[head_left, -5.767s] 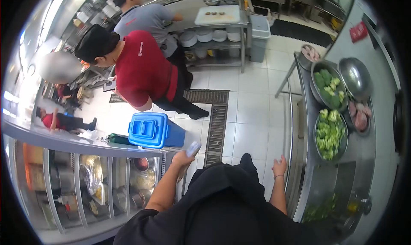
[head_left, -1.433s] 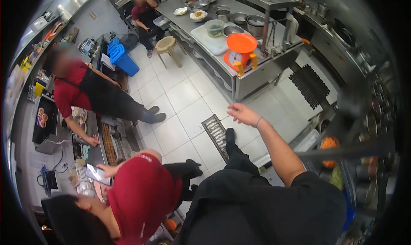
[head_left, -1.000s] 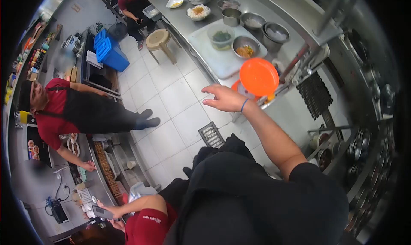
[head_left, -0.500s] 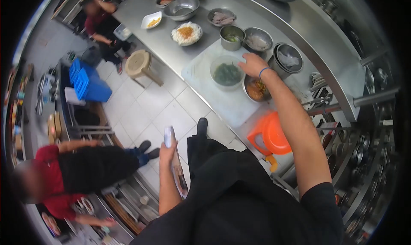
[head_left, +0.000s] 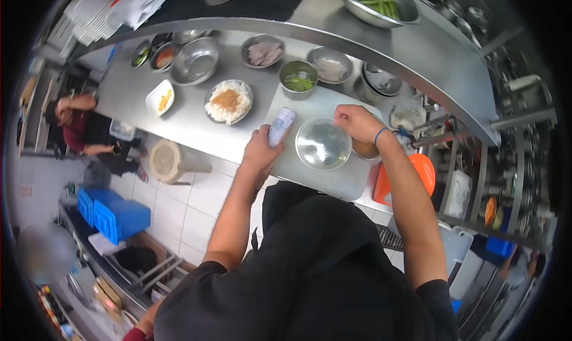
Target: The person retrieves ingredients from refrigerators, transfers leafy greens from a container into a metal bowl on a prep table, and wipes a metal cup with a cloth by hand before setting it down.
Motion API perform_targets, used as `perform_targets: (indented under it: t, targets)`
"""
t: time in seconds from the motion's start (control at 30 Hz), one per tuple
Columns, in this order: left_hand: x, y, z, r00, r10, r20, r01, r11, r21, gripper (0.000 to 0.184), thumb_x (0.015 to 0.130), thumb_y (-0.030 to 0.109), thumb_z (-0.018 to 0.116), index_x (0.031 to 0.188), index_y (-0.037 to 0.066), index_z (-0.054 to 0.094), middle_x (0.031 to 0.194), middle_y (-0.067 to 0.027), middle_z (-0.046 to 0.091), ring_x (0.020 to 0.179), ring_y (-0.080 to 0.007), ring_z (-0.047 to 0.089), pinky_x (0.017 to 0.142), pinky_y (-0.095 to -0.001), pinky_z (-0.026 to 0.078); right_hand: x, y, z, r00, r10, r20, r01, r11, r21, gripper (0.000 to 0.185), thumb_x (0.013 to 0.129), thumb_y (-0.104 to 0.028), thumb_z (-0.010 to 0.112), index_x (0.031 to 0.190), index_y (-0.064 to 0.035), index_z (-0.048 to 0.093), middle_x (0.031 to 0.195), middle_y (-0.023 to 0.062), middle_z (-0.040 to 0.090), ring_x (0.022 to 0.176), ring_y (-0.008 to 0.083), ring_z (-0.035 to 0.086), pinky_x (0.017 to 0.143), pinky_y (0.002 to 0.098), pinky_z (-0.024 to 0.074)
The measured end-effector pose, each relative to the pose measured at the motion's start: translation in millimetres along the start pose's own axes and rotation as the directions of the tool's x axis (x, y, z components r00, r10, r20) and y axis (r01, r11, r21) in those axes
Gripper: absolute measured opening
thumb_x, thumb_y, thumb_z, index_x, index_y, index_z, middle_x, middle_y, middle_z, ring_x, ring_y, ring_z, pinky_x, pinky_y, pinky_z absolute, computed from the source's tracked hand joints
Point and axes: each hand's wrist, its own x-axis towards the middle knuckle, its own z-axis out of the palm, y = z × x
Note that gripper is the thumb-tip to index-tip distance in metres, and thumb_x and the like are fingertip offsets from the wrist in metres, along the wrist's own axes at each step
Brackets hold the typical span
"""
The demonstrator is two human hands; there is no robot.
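Observation:
My left hand is closed round a long, whitish printed package, its upper end leaning over the cutting board. Beside it on the white cutting board stands a round, clear bowl. Its top looks glossy and glare hides most of what is inside. At the bowl's upper right rim my right hand has its fingers pinched together; what they grip is too small to make out. A metal bowl with orange-brown food is partly hidden under my right wrist.
Behind the board are a metal pot with green pieces and a bowl of pale strips. Left of it stands a rice bowl. An overhead shelf edge crosses above. An orange container sits right; a stool and a person are left.
My left hand has risen from beside my body to the board with the package. My right hand stays at the clear bowl's rim. The bowl's dark green contents showed before; glare now covers its top.

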Motion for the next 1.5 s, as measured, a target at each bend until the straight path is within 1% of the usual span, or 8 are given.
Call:
perform_targets:
  t: [0.3,0.43,0.57,0.63,0.7,1.0,1.27,1.5]
  targets:
    - [25.8,-4.4,10.0,0.981,0.156,-0.118,-0.124,0.962,0.242,0.067,0.085,0.041,0.075,0.137,0.004,0.055,0.128,-0.0248,0.058,0.119,-0.0431,0.058,0.101,-0.0487,0.049,-97.2,-19.5,-5.8,0.898,0.298,-0.324,-0.107,0.861,0.497,0.016,0.1,-0.018,0.064,0.103,-0.0023,0.064,0.085,0.0023,0.064,0.075,0.0114,0.059,0.066,0.0287,0.0518]
    - [7.3,29.2,-3.9,0.909,0.344,-0.237,-0.38,0.916,-0.131,0.06,0.096,0.037,0.067,0.141,0.001,0.051,0.133,-0.021,0.058,0.12,-0.0362,0.059,0.102,-0.0443,0.048,-120.4,-9.9,18.2,0.894,0.346,-0.284,-0.094,0.766,0.635,0.015,0.103,-0.02,0.061,0.108,-0.0063,0.063,0.091,-0.0024,0.061,0.081,0.0078,0.058,0.071,0.0273,0.0528]
    - [-7.6,46.4,17.1,0.929,0.263,0.26,0.081,0.541,-0.837,0.059,0.106,0.044,0.052,0.146,0.001,0.047,0.144,-0.0167,0.054,0.13,-0.0289,0.055,0.109,-0.0433,0.045,-121.9,-23.2,40.5,0.935,0.317,-0.159,-0.087,0.639,0.764,0.015,0.104,-0.022,0.059,0.109,-0.0089,0.063,0.096,-0.0046,0.059,0.088,0.0074,0.057,0.076,0.028,0.0524]
    - [-27.4,55.1,16.7,0.804,0.32,0.501,0.51,0.062,-0.858,0.061,0.108,0.047,0.045,0.149,0.002,0.044,0.149,-0.0154,0.051,0.136,-0.0268,0.051,0.113,-0.0439,0.042,-119.1,-25.1,46.6,0.953,0.275,-0.127,-0.085,0.644,0.76,0.014,0.105,-0.022,0.059,0.109,-0.0092,0.063,0.094,-0.0047,0.058,0.087,0.0074,0.057,0.077,0.0278,0.0514]
    - [-51.2,64.0,8.8,0.739,0.534,0.411,0.479,0.012,-0.878,0.077,0.102,0.058,0.049,0.155,0.004,0.035,0.154,-0.0154,0.045,0.142,-0.0281,0.045,0.118,-0.044,0.038,-113.4,-20.5,50.5,0.978,0.171,-0.123,-0.035,0.707,0.706,0.017,0.105,-0.023,0.058,0.11,-0.0074,0.063,0.091,-0.0044,0.057,0.084,0.0069,0.055,0.076,0.0271,0.0483]
    - [-79.3,67.2,15.3,0.756,0.516,0.402,0.396,0.128,-0.909,0.107,0.078,0.047,0.085,0.158,0.006,0.027,0.153,-0.0138,0.041,0.142,-0.0281,0.044,0.117,-0.0427,0.04,-96.5,-44.6,63.1,0.922,0.127,-0.366,0.114,0.813,0.57,0.032,0.104,-0.031,0.061,0.089,-0.002,0.063,0.079,-0.0013,0.055,0.073,0.0077,0.047,0.066,0.027,0.0418]
    - [-94.1,44.7,31.4,0.792,0.415,0.448,0.443,0.115,-0.889,0.1,0.08,0.05,0.082,0.154,0.005,0.033,0.148,-0.0143,0.046,0.138,-0.0281,0.048,0.115,-0.0428,0.042,-110.9,-58.4,62.9,0.702,0.199,-0.683,0.178,0.881,0.439,0.039,0.102,-0.031,0.064,0.078,-0.0014,0.056,0.07,0.0012,0.044,0.066,0.0114,0.04,0.059,0.0301,0.0365]
    - [-90.7,26.6,29.9,0.9,0.373,0.226,0.254,-0.026,-0.967,0.091,0.086,0.061,0.071,0.153,0.008,0.039,0.153,-0.0125,0.045,0.138,-0.0315,0.048,0.114,-0.0487,0.042,-128.8,-59.0,38.9,0.788,0.139,-0.6,0.242,0.826,0.508,0.033,0.103,-0.026,0.063,0.081,-0.002,0.058,0.071,-0.0036,0.046,0.068,0.0065,0.041,0.059,0.0269,0.0362]
